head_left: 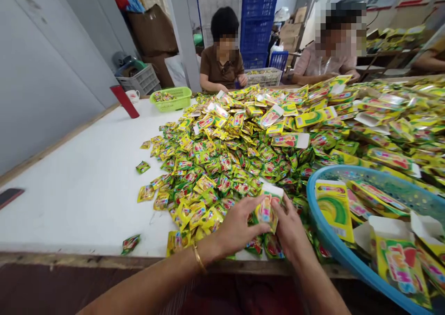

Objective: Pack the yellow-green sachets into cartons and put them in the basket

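A small yellow-and-green printed cardboard box (267, 212) with red fruit pictures and a white flap is held between the person's two bare hands, just above the near edge of a broad heap of small glossy yellow and green foil sachets (222, 166). The left hand (236, 224), with a thin gold-coloured bangle (199, 258) at its wrist, grips the box from the left: its fingers reach along the upper left side and its thumb lies across the lower part, so they are clamped on the box. The right hand (294, 229) closes on the opposite side, thumb on the printed front and the other fingers around the right edge, partly hidden behind the box. The box thus sits between both sets of fingers, tilted, its white flap standing clear above them.

Just to the right of the right hand stands a round light-blue plastic basket (310, 201), filled with similar boxes, several with white flaps open. The sachets spread over a white counter (97, 180) with a wooden edge, and more boxes lie on the far part of the heap. A loose green sachet (130, 244) lies near the counter's front edge, well left of the hands. Toward the far left are a lime-green plastic basket (174, 104) holding sachets, a red cylinder (124, 101) and a white mug (132, 96). Across the heap sit a co-worker in a brown top (211, 64) and another in a pale pink top (308, 67).
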Motion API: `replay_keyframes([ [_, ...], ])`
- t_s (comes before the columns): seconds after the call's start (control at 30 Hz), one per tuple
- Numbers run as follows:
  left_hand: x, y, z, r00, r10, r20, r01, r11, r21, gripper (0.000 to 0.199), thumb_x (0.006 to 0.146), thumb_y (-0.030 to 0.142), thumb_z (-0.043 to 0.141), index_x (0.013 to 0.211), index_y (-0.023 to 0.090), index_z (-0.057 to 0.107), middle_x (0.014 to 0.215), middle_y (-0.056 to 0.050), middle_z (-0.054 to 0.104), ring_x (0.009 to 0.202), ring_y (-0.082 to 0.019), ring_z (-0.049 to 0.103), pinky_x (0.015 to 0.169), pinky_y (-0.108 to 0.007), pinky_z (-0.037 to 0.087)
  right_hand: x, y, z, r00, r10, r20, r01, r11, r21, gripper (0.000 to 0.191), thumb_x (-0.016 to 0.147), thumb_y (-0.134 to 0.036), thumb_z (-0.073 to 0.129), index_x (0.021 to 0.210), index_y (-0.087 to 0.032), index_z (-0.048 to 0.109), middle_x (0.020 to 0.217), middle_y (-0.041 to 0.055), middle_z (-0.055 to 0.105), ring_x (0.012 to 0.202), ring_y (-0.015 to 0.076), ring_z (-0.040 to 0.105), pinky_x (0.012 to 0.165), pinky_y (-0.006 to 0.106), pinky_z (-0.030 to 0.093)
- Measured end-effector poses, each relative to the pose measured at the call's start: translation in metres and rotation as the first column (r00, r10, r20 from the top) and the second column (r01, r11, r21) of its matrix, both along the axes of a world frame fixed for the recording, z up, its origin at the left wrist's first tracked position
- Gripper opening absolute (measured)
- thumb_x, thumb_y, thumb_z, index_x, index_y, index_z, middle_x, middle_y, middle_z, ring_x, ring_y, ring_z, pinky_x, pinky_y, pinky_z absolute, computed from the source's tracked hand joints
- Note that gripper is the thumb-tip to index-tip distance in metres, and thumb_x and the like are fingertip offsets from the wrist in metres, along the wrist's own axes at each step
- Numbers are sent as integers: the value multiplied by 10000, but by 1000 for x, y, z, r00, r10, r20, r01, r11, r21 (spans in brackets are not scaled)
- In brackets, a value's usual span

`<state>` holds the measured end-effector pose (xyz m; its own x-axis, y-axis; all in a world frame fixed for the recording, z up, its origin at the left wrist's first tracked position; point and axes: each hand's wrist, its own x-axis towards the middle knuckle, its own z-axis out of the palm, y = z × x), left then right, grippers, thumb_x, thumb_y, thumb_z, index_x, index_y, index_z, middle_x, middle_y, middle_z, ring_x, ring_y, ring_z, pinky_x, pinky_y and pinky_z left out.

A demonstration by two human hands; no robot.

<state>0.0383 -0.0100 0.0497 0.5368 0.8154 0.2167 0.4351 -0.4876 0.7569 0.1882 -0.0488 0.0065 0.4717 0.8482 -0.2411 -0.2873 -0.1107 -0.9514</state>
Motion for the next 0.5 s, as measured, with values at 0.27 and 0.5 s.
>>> replay_keyframes([
  [0.27,-82,11,-4,731,89,-677,-123,992,-3,444,699,273,702,1122,170,613,1071,-127,647,1039,-292,570,898,-393,444,-1,-11,-21,610,136,780,-176,984,-34,585,835,-491,441,1292,-127,471,1138,166,572,1010,256,566,823,426,488],
  [0.5,-74,6,4,870,277,-408,-355,926,-130,306,750,228,612,1050,167,609,908,-56,681,833,-202,622,738,-292,461,-19,-31,-24,-13,141,990,-182,973,-141,640,823,-412,517,1372,-136,341,1248,217,472,1097,336,499,800,473,484],
])
